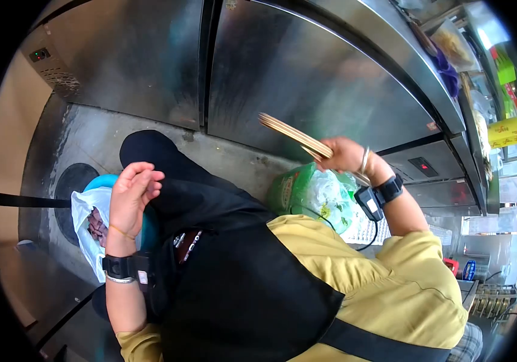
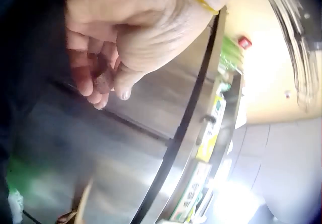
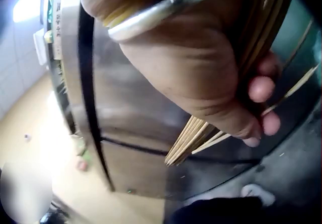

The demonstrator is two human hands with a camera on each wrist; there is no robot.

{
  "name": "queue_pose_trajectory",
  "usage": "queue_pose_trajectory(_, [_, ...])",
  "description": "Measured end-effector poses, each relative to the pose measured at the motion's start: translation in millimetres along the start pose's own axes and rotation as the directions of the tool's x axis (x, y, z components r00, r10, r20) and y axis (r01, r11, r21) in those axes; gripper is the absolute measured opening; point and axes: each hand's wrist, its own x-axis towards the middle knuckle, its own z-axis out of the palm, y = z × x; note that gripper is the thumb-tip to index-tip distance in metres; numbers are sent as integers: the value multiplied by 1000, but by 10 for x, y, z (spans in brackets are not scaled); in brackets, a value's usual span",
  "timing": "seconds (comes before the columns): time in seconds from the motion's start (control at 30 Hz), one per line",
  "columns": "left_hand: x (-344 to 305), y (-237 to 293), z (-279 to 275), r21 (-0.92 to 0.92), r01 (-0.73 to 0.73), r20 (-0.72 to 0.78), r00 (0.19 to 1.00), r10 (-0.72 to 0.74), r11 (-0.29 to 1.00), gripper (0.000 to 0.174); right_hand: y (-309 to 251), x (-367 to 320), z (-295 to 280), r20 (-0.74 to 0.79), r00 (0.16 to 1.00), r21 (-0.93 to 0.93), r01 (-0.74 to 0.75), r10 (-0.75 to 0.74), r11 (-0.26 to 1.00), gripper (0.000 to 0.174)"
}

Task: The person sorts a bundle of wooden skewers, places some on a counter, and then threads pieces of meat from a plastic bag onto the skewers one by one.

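My right hand (image 1: 344,155) grips a bundle of wooden skewers (image 1: 294,135) whose pointed ends stick out toward the middle of the head view. In the right wrist view, one skewer (image 3: 292,90) stands apart from the bundle, pinched between thumb and fingertip. Over the lap's left side, my left hand (image 1: 131,196) is raised with curled fingers. It pinches a small brownish-pink piece of meat (image 2: 103,82), visible in the left wrist view. Beneath that hand is a white plastic bag (image 1: 83,208) holding meat pieces (image 1: 96,226), set in a blue tub (image 1: 102,181).
Steel cabinet doors (image 1: 306,78) stand directly in front. By the right forearm sits a green bag (image 1: 288,190) with clear plastic in it. A counter with packets (image 1: 504,133) runs along the right. A dark round cover (image 1: 72,181) lies on the grey floor beside the tub.
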Motion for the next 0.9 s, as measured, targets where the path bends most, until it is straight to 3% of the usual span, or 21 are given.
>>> queue_pose_trajectory(0.1, [-92, -105, -235, -182, 4, -76, 997, -19, 983, 18, 965, -54, 150, -25, 952, -93, -307, 306, 947, 7])
queue_pose_trajectory(0.13, [-136, -118, -276, -204, -6, -101, 995, -15, 979, 19, 1171, -92, 205, -91, 941, -153, -336, 326, 929, 11])
queue_pose_trajectory(0.2, [-212, -157, -361, -250, -34, -138, 990, -1, 968, 20, 1378, -90, 288, -81, 889, -159, -458, 451, 874, 22])
queue_pose_trajectory(0.33, [-347, -268, -622, -286, -68, -166, 986, 21, 956, 20, 1367, -48, 169, -45, 894, -220, -444, 446, 869, 37])
queue_pose_trajectory(0.4, [-430, -308, -694, -294, -75, -173, 985, 25, 953, 20, 1131, 44, 47, -157, 904, -179, -422, 398, 889, 36])
queue_pose_trajectory(0.47, [-505, -329, -689, -310, -83, -208, 978, 18, 947, 21, 674, 93, 0, -115, 963, 55, -240, 245, 969, 37])
queue_pose_trajectory(0.57, [-649, -417, -746, -309, -207, -330, 939, 100, 928, 27, -291, 343, 152, 21, 999, 306, 22, -30, 952, 35])
queue_pose_trajectory(0.63, [-752, -484, -807, -331, -302, -415, 897, 149, 894, 28, -809, 582, 483, 194, 948, 480, 133, -253, 867, 28])
queue_pose_trajectory(0.67, [-835, -477, -804, -350, -344, -454, 876, 164, 871, 27, -1102, 649, 688, 292, 913, 562, 77, -285, 823, 25])
queue_pose_trajectory(0.73, [-967, -472, -823, -375, -426, -542, 821, 178, 824, 27, -1535, 892, 1025, 574, 734, 613, -91, -364, 784, 25])
queue_pose_trajectory(0.9, [-1220, -600, -992, -332, -549, -736, 659, 154, 767, 24, -2068, 1317, 1880, 632, 658, 535, 12, -410, 844, 22])
